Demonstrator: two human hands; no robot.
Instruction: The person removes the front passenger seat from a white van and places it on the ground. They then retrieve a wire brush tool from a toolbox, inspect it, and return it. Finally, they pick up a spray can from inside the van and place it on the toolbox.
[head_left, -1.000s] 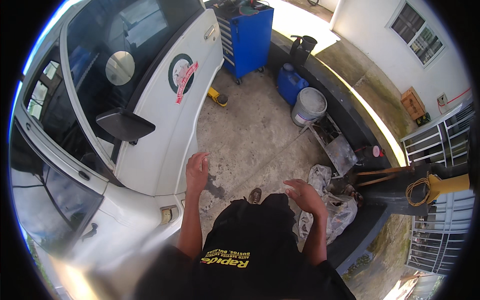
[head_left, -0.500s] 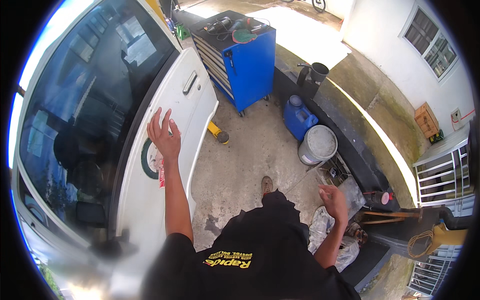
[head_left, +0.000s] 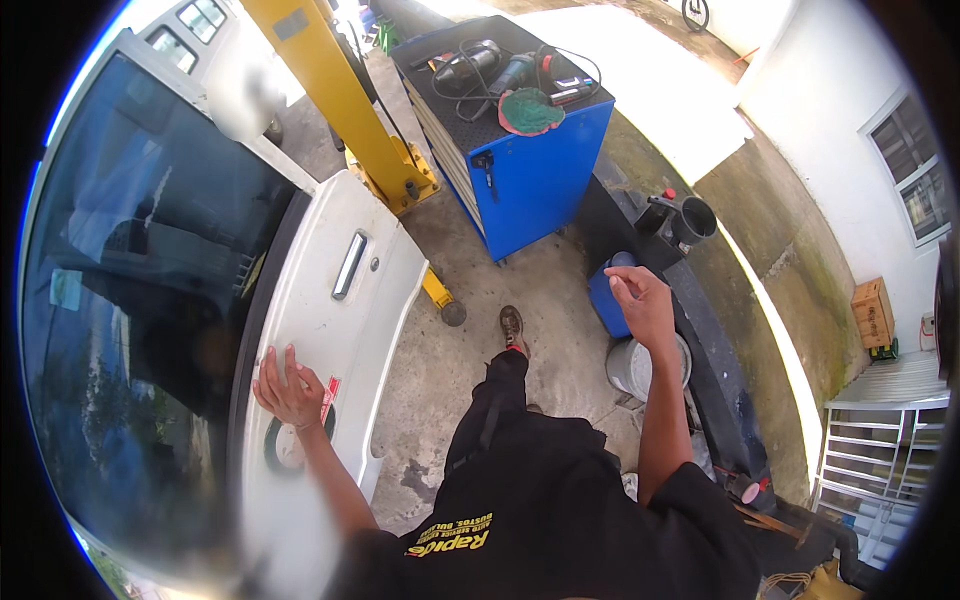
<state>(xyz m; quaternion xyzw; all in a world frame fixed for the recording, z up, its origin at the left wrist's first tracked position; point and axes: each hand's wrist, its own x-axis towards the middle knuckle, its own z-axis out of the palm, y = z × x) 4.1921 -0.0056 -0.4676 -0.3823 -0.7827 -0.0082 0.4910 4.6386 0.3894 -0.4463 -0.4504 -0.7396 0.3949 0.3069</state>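
Observation:
My left hand [head_left: 290, 390] has its fingers spread and lies over the outer face of a white vehicle door [head_left: 335, 215], just below the dark window [head_left: 150, 260]. Whether the palm presses on the panel I cannot tell. Above that hand is the chrome door handle [head_left: 349, 265]; a round green-rimmed emblem [head_left: 285, 445] and a red sticker [head_left: 330, 397] sit beside it. My right hand [head_left: 642, 305] is raised at the right with loosely bent fingers, thumb apart, nothing visible in it. Behind it in the picture are a blue jug [head_left: 608, 300] and a pale lidded bucket [head_left: 628, 370].
Ahead stands a blue tool cabinet [head_left: 545, 175] with corded power tools [head_left: 470, 65] and a green cloth [head_left: 530, 110] on top. A yellow lift post [head_left: 335, 90] rises left of it, and a yellow lift arm [head_left: 437, 288] reaches past the door's edge. A black ledge [head_left: 715, 385] runs along the right.
I have stepped forward, so the cabinet looks nearer and the yellow post shows. My left hand is lower in view against the door; my right hand has come up and forward.

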